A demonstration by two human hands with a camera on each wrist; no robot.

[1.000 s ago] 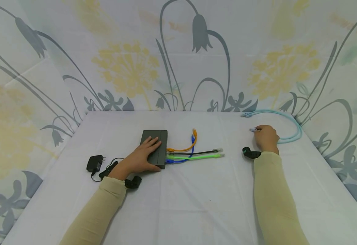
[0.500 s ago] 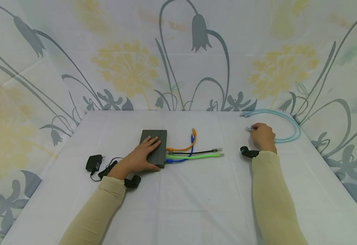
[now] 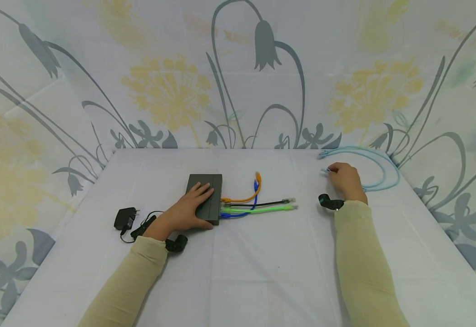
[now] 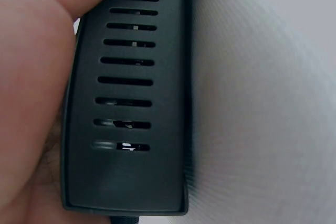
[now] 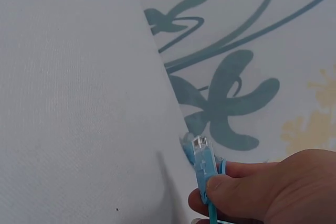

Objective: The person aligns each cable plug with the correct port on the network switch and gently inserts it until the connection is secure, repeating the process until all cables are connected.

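A dark grey network switch (image 3: 216, 186) lies on the white table, with my left hand (image 3: 180, 211) resting on top, fingers spread and thumb along its near edge. Its slotted side (image 4: 126, 177) fills the left wrist view beside the palm. To the right, my right hand (image 3: 346, 179) pinches one plug (image 5: 205, 163) of a light blue Ethernet cable (image 3: 397, 175) between thumb and fingertips. The clear tip of that plug faces away from the hand. The cable's other plug (image 3: 323, 154) lies near the table's back edge.
Orange (image 3: 246, 200), blue (image 3: 238, 216), black (image 3: 268, 203) and green (image 3: 270, 209) Ethernet cables run right from the switch. Left of it lie a black power adapter (image 3: 125, 218) and its bundled cord (image 3: 141, 229). Flowered fabric (image 3: 238, 77) stands behind the table.
My right hand has moved slightly left with the pinched plug, and the light blue cable's loop has shifted, its strands now spread apart. My left hand stays on the switch.
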